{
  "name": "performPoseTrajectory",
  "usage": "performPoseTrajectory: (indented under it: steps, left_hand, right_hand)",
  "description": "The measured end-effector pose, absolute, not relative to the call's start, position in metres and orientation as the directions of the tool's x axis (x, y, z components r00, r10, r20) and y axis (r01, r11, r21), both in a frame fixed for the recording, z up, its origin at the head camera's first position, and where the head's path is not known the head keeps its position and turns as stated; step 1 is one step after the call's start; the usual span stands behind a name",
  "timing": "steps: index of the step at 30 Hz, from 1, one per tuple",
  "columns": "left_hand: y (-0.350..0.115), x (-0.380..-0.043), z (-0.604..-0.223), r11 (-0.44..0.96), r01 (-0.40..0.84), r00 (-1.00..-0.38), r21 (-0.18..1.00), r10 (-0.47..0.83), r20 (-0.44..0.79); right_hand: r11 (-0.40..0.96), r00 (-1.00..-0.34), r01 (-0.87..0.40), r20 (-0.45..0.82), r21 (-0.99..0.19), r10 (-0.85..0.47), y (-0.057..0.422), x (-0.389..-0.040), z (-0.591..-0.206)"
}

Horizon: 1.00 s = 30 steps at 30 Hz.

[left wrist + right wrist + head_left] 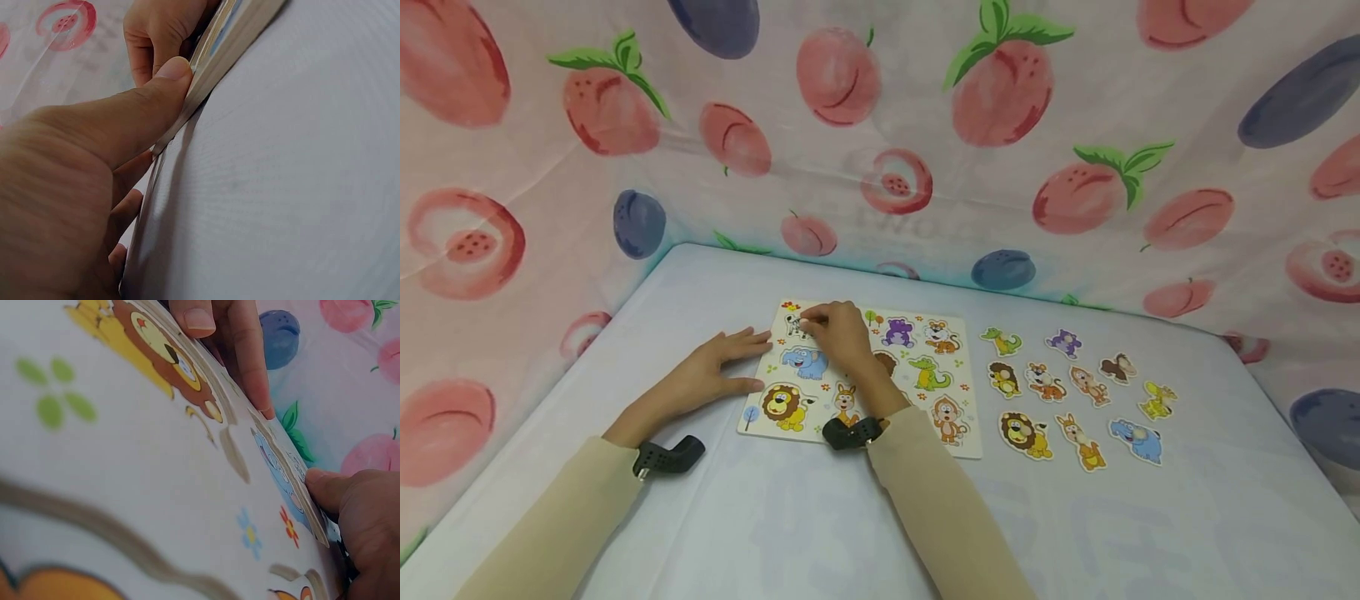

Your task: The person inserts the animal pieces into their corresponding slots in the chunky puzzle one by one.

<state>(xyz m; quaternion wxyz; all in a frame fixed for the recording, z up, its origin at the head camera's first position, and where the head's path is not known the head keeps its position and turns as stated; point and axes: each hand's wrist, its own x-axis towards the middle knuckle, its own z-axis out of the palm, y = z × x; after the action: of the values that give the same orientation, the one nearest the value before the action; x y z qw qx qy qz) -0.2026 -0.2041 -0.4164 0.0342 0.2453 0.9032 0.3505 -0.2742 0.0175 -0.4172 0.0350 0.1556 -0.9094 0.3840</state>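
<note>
A white puzzle board with printed animals and shallow animal-shaped recesses lies on the table. At its upper left corner my right hand pinches a zebra puzzle piece between thumb and fingertips, over or in the zebra spot. That hand hides part of the zebra and of the board's middle. My left hand rests against the board's left edge, fingers spread and fairly straight. In the left wrist view its thumb touches the edge. The right wrist view shows the printed lion and elephant close up.
Right of the board lie several loose animal pieces, among them a crocodile, a purple hippo, a lion, a kangaroo, an elephant and a giraffe. A fruit-patterned cloth hangs behind the table.
</note>
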Motion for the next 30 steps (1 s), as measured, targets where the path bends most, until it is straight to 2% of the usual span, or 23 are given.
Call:
performPoseTrajectory:
  steps: [17, 23, 30]
  left_hand:
    - [-0.207, -0.200, -0.420, 0.638, 0.401, -0.885, 0.657, 0.456, 0.097]
    - [-0.205, -0.203, -0.419, 0.640, 0.408, -0.878, 0.651, 0.469, 0.090]
    - [-0.203, -0.205, -0.415, 0.643, 0.396, -0.882, 0.656, 0.465, 0.076]
  right_hand:
    - [0.651, -0.939, -0.339, 0.197, -0.679, -0.283, 0.016, -0.272, -0.419]
    - [0.604, -0.934, -0.345, 0.198, -0.718, -0.297, 0.022, -0.275, -0.418]
    - [0.545, -0.920, -0.372, 0.222, -0.751, -0.322, 0.035, -0.273, -0.398]
